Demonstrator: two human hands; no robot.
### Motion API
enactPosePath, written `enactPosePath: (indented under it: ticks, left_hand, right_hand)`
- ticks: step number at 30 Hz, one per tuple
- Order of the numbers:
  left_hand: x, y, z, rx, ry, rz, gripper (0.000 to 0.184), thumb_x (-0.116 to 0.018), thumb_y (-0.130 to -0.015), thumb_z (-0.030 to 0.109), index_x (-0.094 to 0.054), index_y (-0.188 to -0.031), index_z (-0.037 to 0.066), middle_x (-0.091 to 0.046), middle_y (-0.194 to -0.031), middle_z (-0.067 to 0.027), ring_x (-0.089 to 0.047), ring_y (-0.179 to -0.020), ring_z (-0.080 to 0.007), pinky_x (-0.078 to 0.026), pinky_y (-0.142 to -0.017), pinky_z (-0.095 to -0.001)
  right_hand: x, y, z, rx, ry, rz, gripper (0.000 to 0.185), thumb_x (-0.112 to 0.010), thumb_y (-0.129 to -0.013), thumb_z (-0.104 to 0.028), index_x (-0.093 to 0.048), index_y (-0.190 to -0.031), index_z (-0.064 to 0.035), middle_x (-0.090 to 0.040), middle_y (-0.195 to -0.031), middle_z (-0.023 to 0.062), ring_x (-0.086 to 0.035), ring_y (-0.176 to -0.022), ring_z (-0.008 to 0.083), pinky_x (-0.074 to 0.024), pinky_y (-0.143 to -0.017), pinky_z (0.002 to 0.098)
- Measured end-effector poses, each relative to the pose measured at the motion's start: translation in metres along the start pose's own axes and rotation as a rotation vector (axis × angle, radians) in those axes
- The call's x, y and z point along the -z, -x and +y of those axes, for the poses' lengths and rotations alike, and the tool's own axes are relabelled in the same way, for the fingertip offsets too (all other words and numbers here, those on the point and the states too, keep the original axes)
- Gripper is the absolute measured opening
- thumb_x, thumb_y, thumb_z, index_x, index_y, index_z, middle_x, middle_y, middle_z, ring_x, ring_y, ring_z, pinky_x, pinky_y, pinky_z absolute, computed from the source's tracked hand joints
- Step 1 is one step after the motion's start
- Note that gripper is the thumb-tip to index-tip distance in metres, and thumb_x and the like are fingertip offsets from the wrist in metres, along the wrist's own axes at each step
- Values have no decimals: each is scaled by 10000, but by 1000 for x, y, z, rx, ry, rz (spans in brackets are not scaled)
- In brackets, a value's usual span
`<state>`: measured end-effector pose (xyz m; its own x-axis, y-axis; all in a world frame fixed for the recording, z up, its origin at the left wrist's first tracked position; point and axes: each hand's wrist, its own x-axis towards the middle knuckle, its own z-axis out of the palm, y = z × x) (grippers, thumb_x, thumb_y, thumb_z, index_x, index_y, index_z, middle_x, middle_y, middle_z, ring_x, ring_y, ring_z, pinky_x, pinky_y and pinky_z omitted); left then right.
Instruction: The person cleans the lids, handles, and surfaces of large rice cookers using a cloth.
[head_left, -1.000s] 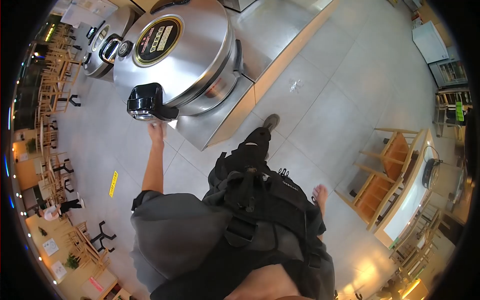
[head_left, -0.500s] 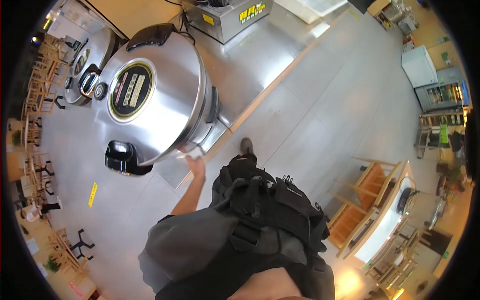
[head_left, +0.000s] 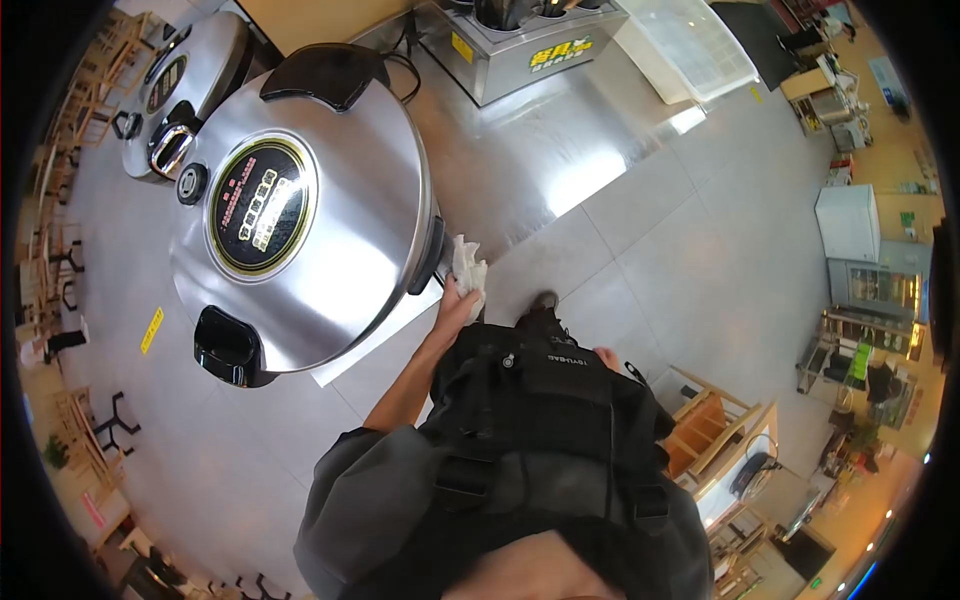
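My left hand (head_left: 457, 303) is closed round a crumpled white cloth (head_left: 469, 274), beside the side handle of a large steel cooker (head_left: 350, 210). The cooker has a round black label on its lid and black latches. It stands at the end of a steel counter (head_left: 540, 160). Only a small part of my right hand (head_left: 606, 358) shows past the black bag (head_left: 560, 390) on my front, and its fingers are too hidden to read.
A second steel cooker (head_left: 190, 85) is at the upper left. On the counter are a steel utensil box (head_left: 520, 55) and a pale plastic bin (head_left: 690, 50). Wooden chairs (head_left: 700, 430) stand at the lower right. Cables lie behind the cooker.
My left hand has moved right, from beneath the cooker's front latch to its side handle, and the white cloth now shows clearly. The view has shifted, bringing the utensil box and bin into sight.
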<state>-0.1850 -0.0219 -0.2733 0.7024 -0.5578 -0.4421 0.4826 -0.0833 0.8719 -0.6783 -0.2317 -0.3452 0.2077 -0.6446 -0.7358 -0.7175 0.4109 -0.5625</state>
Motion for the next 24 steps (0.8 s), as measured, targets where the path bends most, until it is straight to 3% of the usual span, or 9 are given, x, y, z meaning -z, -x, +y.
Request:
enactPosePath:
  ticks: [1,4,8,10,12,13,16,18,24]
  left_hand:
    - [-12,-4,9,22,52,-25,570,-574,-908,37,-371,-1440,19,-519,-1347,-115,-509,-1239,-201,-402,-1057,-340]
    - [-38,-32,20,15,106,-31,575,-490,-945,23,-322,-1494,-4,-492,-1410,-138,-476,-1303,-222,-379,-1090,-343]
    - [-68,-83,54,-111,-239,335,660,-419,-901,-15,-236,-1535,-25,-366,-1505,-273,-347,-1419,-393,-254,-1192,-413]
    - [-73,-116,55,-319,-250,406,714,-430,-868,-57,-214,-1547,-11,-362,-1489,-288,-335,-1418,-404,-236,-1200,-416]
    - [-82,-133,73,-371,-317,513,727,-435,-853,-74,-224,-1545,-7,-360,-1482,-287,-336,-1411,-409,-233,-1201,-420]
    - [-88,-138,82,-411,-391,592,740,-440,-837,-91,-235,-1543,-4,-358,-1476,-287,-338,-1403,-414,-231,-1203,-423]
    - [-114,-121,144,-177,-70,568,516,-394,-787,-106,-584,-1259,-23,-658,-1113,-141,-642,-1023,-219,-498,-904,-315]
    - [-127,-110,135,-184,-61,655,360,-398,-769,-93,-647,-1018,-21,-670,-867,-39,-615,-803,-106,-487,-722,-252]
    - [-158,-17,107,-178,-143,913,130,-498,-776,-39,-614,-823,-4,-597,-765,-5,-540,-757,-86,-434,-689,-230]
  right_hand:
    - [-64,-53,-113,-23,2,-18,349,-561,-999,-331,-618,-1189,-44,-691,-964,83,-687,-903,173,-530,-659,318]
    - [-52,-91,-199,114,72,-16,317,-567,-1001,-314,-621,-1161,-46,-687,-992,70,-664,-909,160,-547,-709,326]
    - [-63,-130,-317,430,159,-29,270,-574,-998,-254,-626,-1125,-23,-687,-987,81,-660,-904,172,-535,-725,315]
    - [-69,-165,-365,518,232,-86,248,-574,-993,-218,-625,-1121,-12,-687,-996,98,-662,-926,200,-535,-764,327]
    - [-79,-211,-410,975,388,-55,213,-569,-973,-154,-627,-1120,-11,-675,-1051,148,-633,-1033,287,-503,-903,394]
    - [-83,-220,-435,991,404,-92,213,-569,-973,-154,-627,-1120,-11,-675,-1051,148,-633,-1033,287,-503,-903,394]
    - [-110,-239,-528,1090,641,-22,301,-538,-952,-95,-588,-1235,-6,-609,-1248,209,-527,-1239,380,-418,-1050,468]
    - [-130,-266,-551,1362,732,140,468,-542,-936,-49,-475,-1395,9,-457,-1477,205,-375,-1397,421,-350,-1140,453]
    - [-196,-290,-566,1212,957,289,629,-409,-962,-240,-331,-1542,-10,-308,-1622,158,-206,-1525,355,-122,-1232,540]
